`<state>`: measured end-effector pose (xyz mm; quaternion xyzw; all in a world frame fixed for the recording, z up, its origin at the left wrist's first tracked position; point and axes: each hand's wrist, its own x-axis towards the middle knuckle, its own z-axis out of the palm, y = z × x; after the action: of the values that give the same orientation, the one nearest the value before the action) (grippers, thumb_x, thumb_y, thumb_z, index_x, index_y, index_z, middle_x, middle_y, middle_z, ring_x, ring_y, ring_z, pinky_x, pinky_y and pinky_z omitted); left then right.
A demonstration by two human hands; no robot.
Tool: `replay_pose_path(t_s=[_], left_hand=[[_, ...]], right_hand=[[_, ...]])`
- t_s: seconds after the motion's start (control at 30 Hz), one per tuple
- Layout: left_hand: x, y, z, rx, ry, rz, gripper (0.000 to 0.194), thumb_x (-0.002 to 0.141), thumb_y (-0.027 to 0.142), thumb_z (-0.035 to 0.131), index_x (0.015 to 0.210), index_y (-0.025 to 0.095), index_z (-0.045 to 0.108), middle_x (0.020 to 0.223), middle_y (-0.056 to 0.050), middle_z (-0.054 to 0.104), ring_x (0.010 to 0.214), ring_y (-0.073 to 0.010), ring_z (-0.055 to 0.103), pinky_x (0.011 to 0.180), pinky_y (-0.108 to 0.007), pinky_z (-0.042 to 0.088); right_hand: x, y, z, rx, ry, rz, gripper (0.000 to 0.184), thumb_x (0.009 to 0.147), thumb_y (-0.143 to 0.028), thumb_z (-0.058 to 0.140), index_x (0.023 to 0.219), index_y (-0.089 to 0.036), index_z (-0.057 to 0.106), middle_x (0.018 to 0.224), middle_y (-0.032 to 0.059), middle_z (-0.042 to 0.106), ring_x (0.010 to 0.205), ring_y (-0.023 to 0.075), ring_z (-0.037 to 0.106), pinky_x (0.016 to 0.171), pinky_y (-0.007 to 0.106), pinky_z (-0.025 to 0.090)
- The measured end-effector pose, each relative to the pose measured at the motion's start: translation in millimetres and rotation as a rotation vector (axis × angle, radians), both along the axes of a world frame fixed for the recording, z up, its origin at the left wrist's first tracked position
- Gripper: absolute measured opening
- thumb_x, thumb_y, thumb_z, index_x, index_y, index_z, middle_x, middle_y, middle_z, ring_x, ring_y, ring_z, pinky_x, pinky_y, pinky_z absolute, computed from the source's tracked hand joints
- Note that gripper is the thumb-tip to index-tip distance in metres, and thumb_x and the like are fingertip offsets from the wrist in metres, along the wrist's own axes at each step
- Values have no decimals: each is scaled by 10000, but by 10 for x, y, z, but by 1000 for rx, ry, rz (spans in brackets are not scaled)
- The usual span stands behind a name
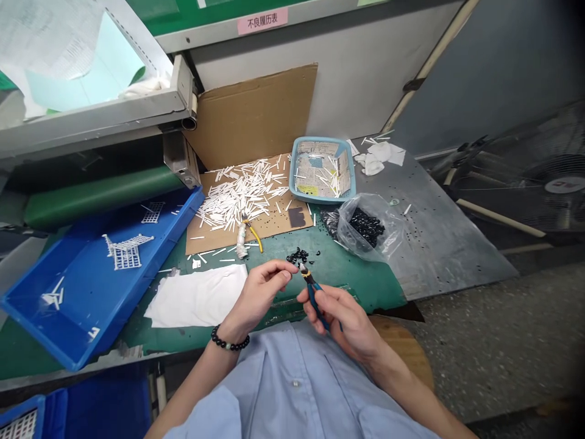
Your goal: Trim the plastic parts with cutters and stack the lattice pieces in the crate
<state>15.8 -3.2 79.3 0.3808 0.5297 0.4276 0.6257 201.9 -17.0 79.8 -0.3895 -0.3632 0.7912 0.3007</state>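
Note:
My right hand (338, 311) is wrapped round a pair of side cutters (313, 291) with dark blue handles, its jaws pointing up and away from me. At the jaws, the thumb and forefinger of my left hand (267, 283) are pinched together. Whatever they hold is too small to make out. Just beyond the fingertips lies a small heap of shiny black pieces (299, 255) on the green mat (274, 244). More black pieces fill a clear plastic bag (388, 235) to the right. A white cloth (196, 297) lies flat beside my left wrist.
White sticks (242, 192) are heaped on a cardboard sheet (214, 242), with yellow-handled pliers (254, 235) at its front edge. A light blue basket (297, 194) lined with newspaper holds some sticks. A blue tray (86, 305) with white lattice pieces stands left; a fan (557, 183) is at right.

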Motion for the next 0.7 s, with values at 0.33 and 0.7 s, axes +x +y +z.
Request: replay_pose_path(t_s=[0.33, 0.7], left_hand=[[129, -55, 32, 12, -86, 25, 261, 751, 395, 716, 840, 153, 678, 862, -42, 633, 718, -110, 510, 658, -213, 423], [71, -97, 64, -1, -77, -145, 260, 706, 337, 767, 859, 138, 701, 858, -49, 598, 718, -115, 494, 645, -218, 421]], right_hand=[[-111, -86, 121, 750, -802, -63, 234, 902, -414, 524, 890, -196, 609, 743, 11, 589, 670, 140, 501, 638, 273, 382], [-52, -115, 153, 1002, -915, -43, 208, 922, -358, 497, 915, -180, 605, 708, 17, 550, 622, 127, 498, 571, 260, 361]])
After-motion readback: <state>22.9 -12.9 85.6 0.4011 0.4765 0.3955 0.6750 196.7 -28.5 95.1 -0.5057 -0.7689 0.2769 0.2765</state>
